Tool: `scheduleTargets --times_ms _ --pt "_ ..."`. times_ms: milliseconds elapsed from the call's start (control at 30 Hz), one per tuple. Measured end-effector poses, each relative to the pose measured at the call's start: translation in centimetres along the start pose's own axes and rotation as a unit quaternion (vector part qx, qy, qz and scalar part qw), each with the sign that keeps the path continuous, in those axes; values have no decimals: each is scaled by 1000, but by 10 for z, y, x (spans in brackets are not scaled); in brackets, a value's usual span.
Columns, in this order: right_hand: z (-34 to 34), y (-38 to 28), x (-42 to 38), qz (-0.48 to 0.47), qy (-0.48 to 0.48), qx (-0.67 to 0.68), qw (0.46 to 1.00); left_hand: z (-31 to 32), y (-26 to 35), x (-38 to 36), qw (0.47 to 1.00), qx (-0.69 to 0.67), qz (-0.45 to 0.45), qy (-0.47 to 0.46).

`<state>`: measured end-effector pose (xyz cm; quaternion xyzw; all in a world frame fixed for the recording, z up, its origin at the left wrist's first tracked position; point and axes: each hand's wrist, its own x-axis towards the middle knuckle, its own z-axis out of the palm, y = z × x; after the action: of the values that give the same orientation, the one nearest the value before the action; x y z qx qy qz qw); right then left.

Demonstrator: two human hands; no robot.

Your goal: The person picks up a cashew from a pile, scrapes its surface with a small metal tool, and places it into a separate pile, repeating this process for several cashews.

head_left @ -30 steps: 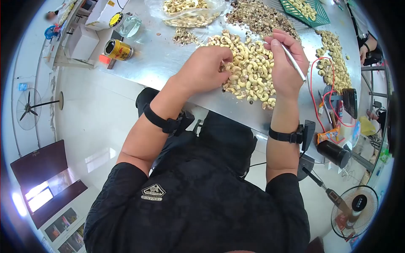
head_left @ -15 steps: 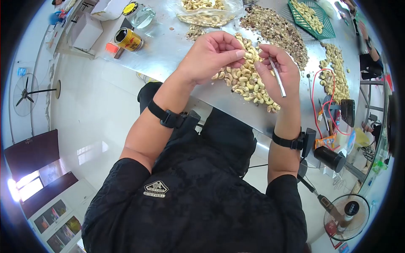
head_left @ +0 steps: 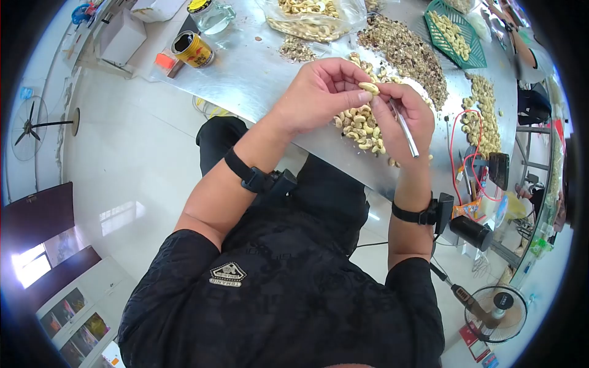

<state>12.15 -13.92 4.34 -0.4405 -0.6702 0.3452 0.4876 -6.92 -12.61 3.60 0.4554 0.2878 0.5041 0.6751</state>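
Observation:
A pale cashew [head_left: 369, 88] is pinched between the thumb and fingers of my left hand [head_left: 316, 95]. My right hand [head_left: 410, 116] is closed round a slim silver metal tool [head_left: 407, 135], whose shaft points back toward my wrist. Its working end is hidden by the fingers. The right fingertips meet the cashew's right side, just beside the left thumb. Below both hands, a loose heap of cashews [head_left: 362, 130] lies on the metal table [head_left: 257, 86], partly covered by the hands.
Skin scraps [head_left: 405, 52] spread behind the hands. A clear bag of cashews [head_left: 313, 24], a green basket [head_left: 475, 56] and another cashew pile [head_left: 485, 116] lie farther out. Left stand a yellow can [head_left: 197, 52] and glass jar [head_left: 215, 19]. A red cable [head_left: 453, 138] loops at right.
Both hands have come closer together, and the cashew now shows clearly between the fingertips. The view has shifted slightly. The silver tool stays in the right hand.

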Motion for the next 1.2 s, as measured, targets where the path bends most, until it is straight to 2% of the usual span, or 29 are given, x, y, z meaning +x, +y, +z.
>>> scheduleTargets --times_ms 67,167,200,233,300,400,433,500,633,667,767,800,867,933,1067,1167,1200 --pt "12 0 -3 2 26 22 999 0 -7 -3 999 -13 14 27" --pt "15 -2 1 -36 10 -21 999 -4 -19 -6 995 -64 24 68" --pt "9 -9 4 -74 -4 -73 995 -6 -18 -9 995 -61 1 84" --pt "3 -5 6 -53 -27 -67 996 -8 -15 -10 994 -72 -3 82" --pt "-6 13 10 -66 -56 2 996 -13 -10 -12 993 -94 -11 78" --pt "-14 -2 16 -1 -65 124 990 -17 -8 -13 988 -120 -22 90" --pt "-16 0 20 -13 -64 153 986 -20 -8 -11 990 -116 -15 80" --pt "-20 16 24 -30 -64 209 975 -22 -8 -10 992 -111 -8 61" --pt "-21 47 23 14 -56 343 937 -13 -2 -5 990 -95 -17 100" --pt "-18 50 21 74 -12 316 946 -14 -4 -2 989 -101 -14 104" --pt "-11 45 21 46 21 255 966 -14 -11 3 987 -116 -12 112" --pt "-12 46 21 21 12 244 969 -13 -10 5 986 -126 -7 109" --pt "-17 41 19 -71 -14 84 994 -12 -12 9 983 -156 -1 100" --pt "-18 29 17 -142 -38 -39 988 -10 -15 12 982 -159 -5 101" --pt "-6 29 13 -121 -7 27 992 -9 -21 14 983 -151 -4 99" --pt "4 27 13 22 36 198 979 -8 -25 18 985 -151 -5 88" --pt "2 30 13 23 13 204 979 -8 -27 19 985 -153 -4 83"
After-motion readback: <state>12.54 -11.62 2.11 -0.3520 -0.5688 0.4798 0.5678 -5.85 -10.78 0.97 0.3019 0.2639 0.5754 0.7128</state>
